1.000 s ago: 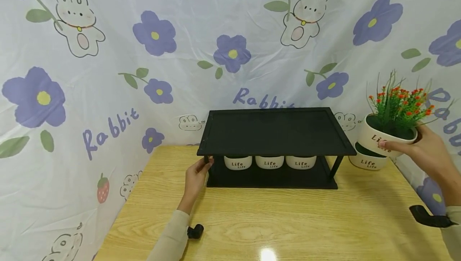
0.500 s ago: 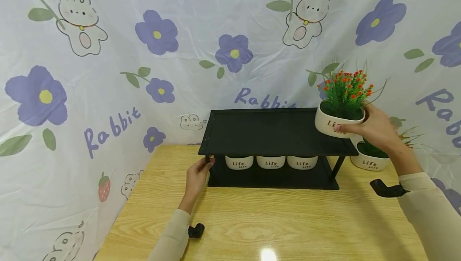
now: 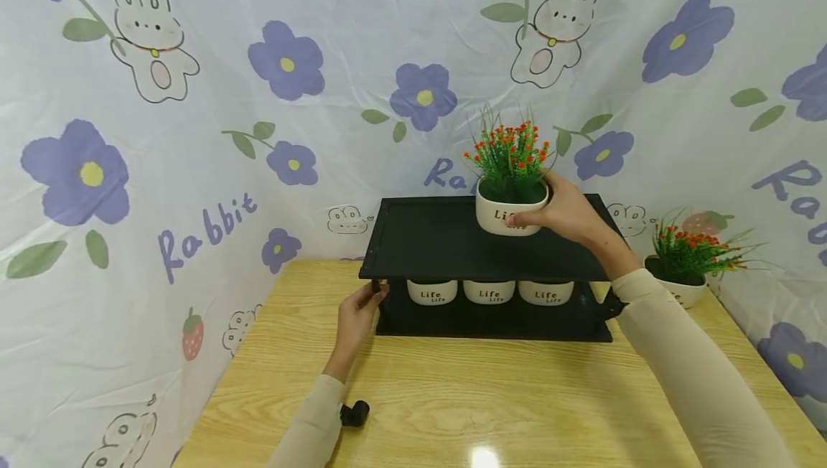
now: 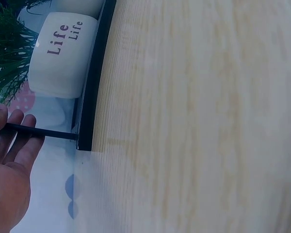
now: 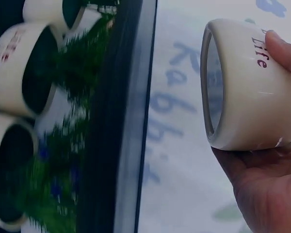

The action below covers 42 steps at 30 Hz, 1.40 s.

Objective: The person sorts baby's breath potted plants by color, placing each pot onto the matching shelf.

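Observation:
My right hand (image 3: pixel 565 213) grips a white "Life" flower pot (image 3: pixel 504 217) with red flowers and green grass, held above the top of a black two-tier shelf (image 3: pixel 426 238). In the right wrist view the pot (image 5: pixel 262 97) shows its underside, apart from the shelf's edge, with the thumb on its lettering. At the shelf's front left, my left hand (image 3: pixel 358 310) holds the thin black post (image 4: pixel 43 131) between thumb and fingers. Several white pots stand on the lower tier, among them a left one (image 3: pixel 431 293), a middle one (image 3: pixel 489 291) and a right one (image 3: pixel 545 293).
Another white pot with red flowers (image 3: pixel 694 245) stands on the wooden table (image 3: pixel 452 389), right of the shelf, partly behind my right forearm. A white cloth (image 3: pixel 349 145) printed with rabbits and purple flowers hangs behind the table and along its sides.
My right hand has carried the flower pot leftward from over the pot at the right to above the shelf's top. The left hand keeps its hold on the post.

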Available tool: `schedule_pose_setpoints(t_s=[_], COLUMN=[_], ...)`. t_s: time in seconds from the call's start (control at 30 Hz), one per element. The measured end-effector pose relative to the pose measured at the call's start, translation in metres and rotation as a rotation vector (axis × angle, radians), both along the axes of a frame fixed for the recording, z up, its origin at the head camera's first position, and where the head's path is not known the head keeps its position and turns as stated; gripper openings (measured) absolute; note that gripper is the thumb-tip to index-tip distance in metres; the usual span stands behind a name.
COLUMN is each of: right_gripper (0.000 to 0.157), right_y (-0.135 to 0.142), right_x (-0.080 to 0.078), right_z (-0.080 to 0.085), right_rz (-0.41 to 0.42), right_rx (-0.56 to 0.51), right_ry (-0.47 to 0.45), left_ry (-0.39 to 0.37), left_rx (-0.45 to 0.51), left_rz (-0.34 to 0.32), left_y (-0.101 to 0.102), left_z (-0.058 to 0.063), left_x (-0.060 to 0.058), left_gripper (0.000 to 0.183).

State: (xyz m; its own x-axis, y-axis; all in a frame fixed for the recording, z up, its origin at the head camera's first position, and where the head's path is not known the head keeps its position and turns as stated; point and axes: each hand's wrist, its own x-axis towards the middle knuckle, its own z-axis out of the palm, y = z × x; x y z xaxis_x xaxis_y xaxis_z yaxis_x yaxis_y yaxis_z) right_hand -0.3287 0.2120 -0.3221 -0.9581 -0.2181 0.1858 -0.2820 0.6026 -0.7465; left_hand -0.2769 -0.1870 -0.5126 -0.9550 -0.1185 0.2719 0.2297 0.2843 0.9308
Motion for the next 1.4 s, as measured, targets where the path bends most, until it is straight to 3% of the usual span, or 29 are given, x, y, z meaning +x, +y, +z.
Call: schedule_pose_setpoints(t_s=[0.3,0.53,0.63,0.93,1.17,1.4], right_gripper=[0.117,0.124,0.124,0.129,0.128,0.127], right_y=[-0.054,-0.084,-0.094,-0.112,-0.119,-0.121], right_x=[-0.023,-0.032,-0.037,-0.047,-0.046,-0.044], right_z=[-0.006,-0.010,-0.014,-0.027,-0.029,-0.027], right_rz=[0.095,0.127,0.137,0.163,0.169,0.174], right_rx=[-0.054,0.013,0.034,0.091,0.072,0.088], right_ry=[-0.015,-0.044,-0.057,-0.120,-0.176,-0.174], left_ry=[-0.006,-0.004,-0.009,0.017,0.009,0.004], left_rx=[-0.004,0.013,0.016,-0.004,-0.004,0.004], left_rz=[0.024,0.002,-0.009,-0.003,-0.006,-0.017], left_y=[-0.001,0.003,0.001,-0.008,-0.011,-0.012], left_z=[-0.014,-0.001,-0.001,-0.023,-0.024,-0.021], left_x=[-0.012,-0.001,-0.002,-0.016,-0.014,-0.013], left_gripper=[0.027,0.028,0.028,0.028,0.027,0.027])
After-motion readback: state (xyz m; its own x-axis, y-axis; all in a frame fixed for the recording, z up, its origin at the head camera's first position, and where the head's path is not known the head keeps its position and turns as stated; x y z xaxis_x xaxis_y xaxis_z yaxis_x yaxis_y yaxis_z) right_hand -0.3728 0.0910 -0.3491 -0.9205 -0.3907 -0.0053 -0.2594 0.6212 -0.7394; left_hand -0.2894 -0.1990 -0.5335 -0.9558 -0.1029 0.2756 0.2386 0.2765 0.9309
